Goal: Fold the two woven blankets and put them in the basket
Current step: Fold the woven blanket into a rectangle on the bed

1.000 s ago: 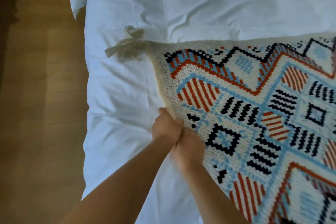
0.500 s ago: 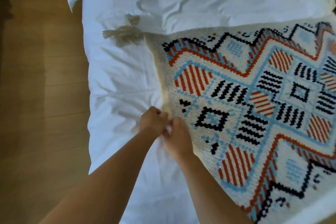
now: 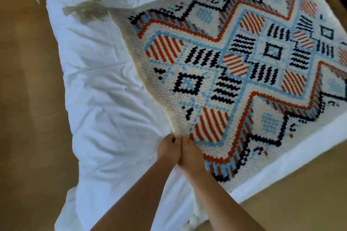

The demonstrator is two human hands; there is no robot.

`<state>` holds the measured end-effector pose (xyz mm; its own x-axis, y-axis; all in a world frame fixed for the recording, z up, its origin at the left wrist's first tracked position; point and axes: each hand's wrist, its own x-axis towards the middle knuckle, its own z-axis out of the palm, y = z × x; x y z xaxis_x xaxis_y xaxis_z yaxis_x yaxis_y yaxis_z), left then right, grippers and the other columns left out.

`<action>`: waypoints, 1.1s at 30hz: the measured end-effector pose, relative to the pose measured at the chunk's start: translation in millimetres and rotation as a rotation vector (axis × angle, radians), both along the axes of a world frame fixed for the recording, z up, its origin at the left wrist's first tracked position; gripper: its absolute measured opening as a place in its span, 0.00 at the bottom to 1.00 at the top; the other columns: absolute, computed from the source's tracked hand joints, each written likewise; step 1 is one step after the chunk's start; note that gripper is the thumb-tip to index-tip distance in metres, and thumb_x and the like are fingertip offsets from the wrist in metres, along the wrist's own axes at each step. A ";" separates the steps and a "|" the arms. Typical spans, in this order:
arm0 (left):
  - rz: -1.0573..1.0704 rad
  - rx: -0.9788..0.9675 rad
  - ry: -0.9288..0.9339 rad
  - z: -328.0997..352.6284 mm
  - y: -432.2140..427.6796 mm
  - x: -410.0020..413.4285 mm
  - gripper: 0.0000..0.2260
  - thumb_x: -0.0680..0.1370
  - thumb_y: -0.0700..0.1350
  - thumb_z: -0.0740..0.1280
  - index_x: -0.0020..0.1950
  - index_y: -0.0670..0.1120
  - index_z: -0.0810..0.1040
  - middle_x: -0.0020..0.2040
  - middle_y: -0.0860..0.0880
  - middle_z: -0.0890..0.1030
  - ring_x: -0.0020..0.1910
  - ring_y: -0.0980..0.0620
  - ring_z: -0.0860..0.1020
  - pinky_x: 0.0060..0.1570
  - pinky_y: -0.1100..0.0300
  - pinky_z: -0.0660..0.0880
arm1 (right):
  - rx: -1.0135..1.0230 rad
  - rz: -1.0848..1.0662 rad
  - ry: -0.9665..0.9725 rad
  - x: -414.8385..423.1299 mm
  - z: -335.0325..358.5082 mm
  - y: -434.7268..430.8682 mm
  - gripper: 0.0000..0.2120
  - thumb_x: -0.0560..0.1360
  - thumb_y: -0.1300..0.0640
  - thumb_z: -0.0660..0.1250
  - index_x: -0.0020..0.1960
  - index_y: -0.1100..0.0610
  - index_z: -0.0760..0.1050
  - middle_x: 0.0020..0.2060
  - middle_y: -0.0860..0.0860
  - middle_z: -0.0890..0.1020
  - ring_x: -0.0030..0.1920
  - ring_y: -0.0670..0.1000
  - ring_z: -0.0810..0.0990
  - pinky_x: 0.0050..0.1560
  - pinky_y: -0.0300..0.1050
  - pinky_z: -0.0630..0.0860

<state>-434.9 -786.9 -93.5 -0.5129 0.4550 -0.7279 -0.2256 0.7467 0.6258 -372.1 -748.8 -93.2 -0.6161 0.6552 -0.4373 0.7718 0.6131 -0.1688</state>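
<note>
Since the earlier frames we note that both hands have slid down the blanket's cream edge toward its near corner, and more of the blanket's far side has come into view. The left hand (image 3: 167,149) and right hand (image 3: 189,153) sit knuckle to knuckle, both curled closed and pinching the edge of the woven blanket (image 3: 244,73) where it meets the sheet. How much cloth each hand has gathered we cannot tell, as the fingers tuck under.

From the hands, the blanket spreads toward one to three o'clock, lying flat on the white bedding (image 3: 97,84), patterned face up. Its cream edge runs up toward eleven o'clock and ends in a tassel (image 3: 84,10) lying loose on the sheet. The wooden floor (image 3: 24,99) lies at nine o'clock. We see only one blanket, and no basket is in view.

In our judgement the fold is not yet formed. Risks: with both hands bunched at one point, a lift would let the cloth sag and fold crooked. The near corner lies close to the mattress edge at five o'clock and may slip off. The tassel could catch in a fold.
</note>
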 end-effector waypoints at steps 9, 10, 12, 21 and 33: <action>0.139 -0.140 0.187 19.0 -30.5 62.3 0.12 0.78 0.48 0.59 0.58 0.44 0.71 0.52 0.44 0.79 0.46 0.46 0.76 0.44 0.56 0.70 | -0.425 0.083 0.308 61.7 28.6 -4.5 0.06 0.76 0.65 0.56 0.51 0.63 0.70 0.49 0.58 0.75 0.49 0.55 0.74 0.46 0.45 0.69; 0.159 -0.138 0.191 25.1 -27.0 71.3 0.15 0.78 0.48 0.60 0.62 0.44 0.69 0.56 0.43 0.78 0.51 0.45 0.76 0.48 0.56 0.71 | -0.454 0.074 0.351 73.0 39.4 -0.7 0.07 0.76 0.64 0.56 0.51 0.64 0.70 0.48 0.58 0.75 0.48 0.55 0.73 0.46 0.47 0.69; 0.129 -0.176 0.263 38.7 -18.0 93.3 0.20 0.77 0.47 0.62 0.66 0.43 0.66 0.62 0.42 0.74 0.59 0.43 0.74 0.52 0.54 0.69 | -0.448 0.085 0.368 102.3 60.7 13.0 0.09 0.76 0.62 0.55 0.51 0.64 0.71 0.48 0.57 0.74 0.48 0.54 0.72 0.47 0.49 0.70; -0.383 -0.235 0.626 102.5 87.7 178.3 0.16 0.78 0.47 0.59 0.65 0.45 0.66 0.64 0.43 0.69 0.63 0.44 0.68 0.56 0.49 0.70 | -0.289 0.086 0.289 195.3 130.9 114.0 0.17 0.77 0.61 0.54 0.32 0.52 0.55 0.32 0.48 0.62 0.31 0.47 0.60 0.31 0.44 0.57; -0.690 -0.215 0.711 124.1 308.9 194.0 0.15 0.78 0.48 0.59 0.63 0.44 0.67 0.62 0.43 0.70 0.60 0.44 0.70 0.53 0.52 0.69 | -0.217 -0.017 0.237 233.2 152.3 322.4 0.05 0.77 0.61 0.57 0.42 0.58 0.67 0.40 0.53 0.70 0.42 0.55 0.70 0.41 0.47 0.67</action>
